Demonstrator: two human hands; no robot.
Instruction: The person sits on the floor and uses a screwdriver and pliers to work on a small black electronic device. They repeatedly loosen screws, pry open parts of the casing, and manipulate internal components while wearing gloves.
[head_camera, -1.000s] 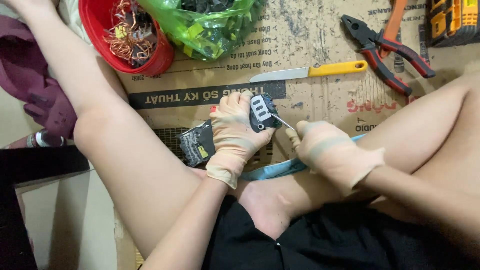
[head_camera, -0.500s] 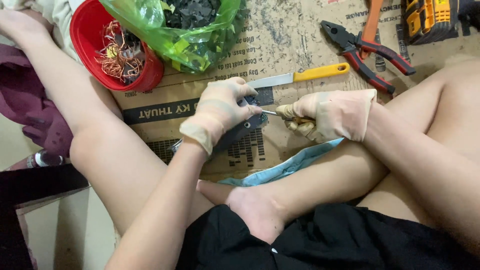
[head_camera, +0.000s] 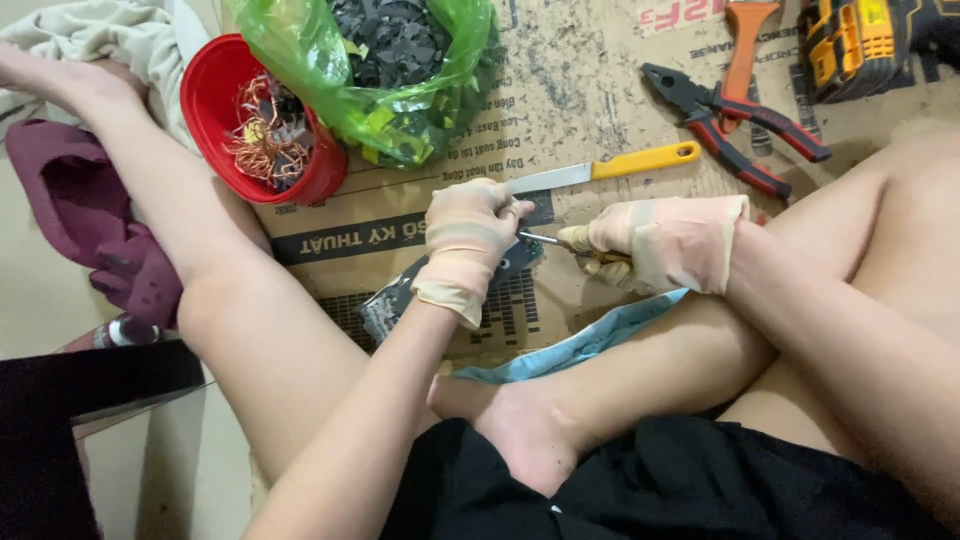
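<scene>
My left hand (head_camera: 465, 240), in a pale glove, presses down on a dark circuit board (head_camera: 400, 295) that lies on flattened cardboard (head_camera: 590, 90). My right hand (head_camera: 660, 243), also gloved, grips a thin metal tool (head_camera: 545, 240) whose tip points left and meets the board beside my left fingers. The tool's handle is hidden inside my fist. My bare legs are crossed around the work spot, with one foot near the bottom centre.
A yellow-handled knife (head_camera: 610, 168) lies just beyond my hands. Red-and-black pliers (head_camera: 735, 130) and a yellow power tool (head_camera: 850, 40) sit at the upper right. A red bowl of copper wire (head_camera: 265, 120) and a green bag of dark scraps (head_camera: 395, 60) stand upper left.
Both hands have shifted up and slightly right in view while staying on the board and tool. My right hand has drawn the tool farther right, with its tip still at the board.
</scene>
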